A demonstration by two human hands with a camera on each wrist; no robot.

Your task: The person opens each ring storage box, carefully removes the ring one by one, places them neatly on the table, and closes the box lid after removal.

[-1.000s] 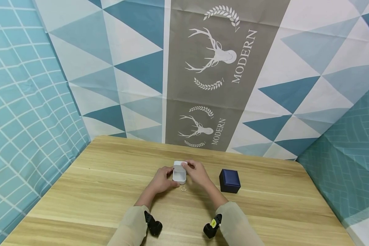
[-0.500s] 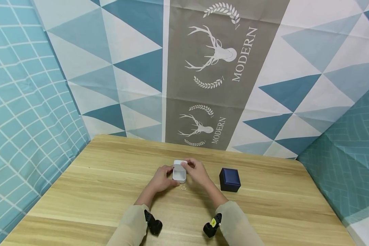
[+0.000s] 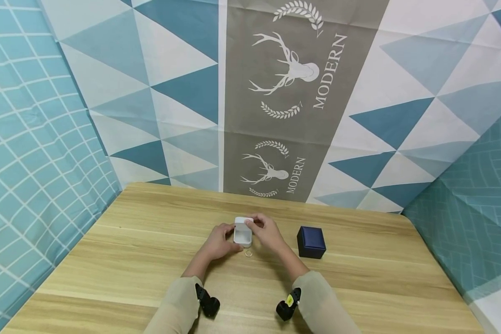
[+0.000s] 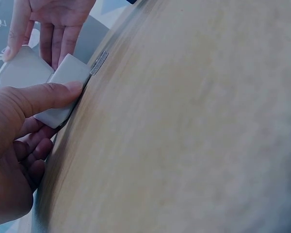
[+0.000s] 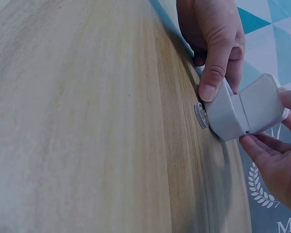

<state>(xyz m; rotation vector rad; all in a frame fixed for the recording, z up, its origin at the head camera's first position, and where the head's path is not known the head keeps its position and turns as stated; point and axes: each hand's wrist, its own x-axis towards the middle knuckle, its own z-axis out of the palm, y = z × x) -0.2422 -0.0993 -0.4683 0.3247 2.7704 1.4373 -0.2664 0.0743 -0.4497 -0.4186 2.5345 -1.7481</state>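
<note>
A small white ring box (image 3: pixel 242 237) stands on the table with its lid raised, and its inside looks bare in the head view. My left hand (image 3: pixel 218 243) grips the base of the box, its thumb (image 4: pixel 53 96) across the front. On the other side my right hand (image 3: pixel 268 233) pinches the raised lid (image 5: pixel 263 104) between thumb and fingers. A silver ring (image 5: pixel 201 115) set with small stones lies on the table just in front of the box, close to the left thumb. Parts of the left fingers are hidden behind the box.
To the right of my right hand sits a dark blue closed box (image 3: pixel 311 242). The wooden table (image 3: pixel 359 278) reaches back to a patterned cloth wall (image 3: pixel 267 157). A blue gridded cloth (image 3: pixel 37 139) borders its left side.
</note>
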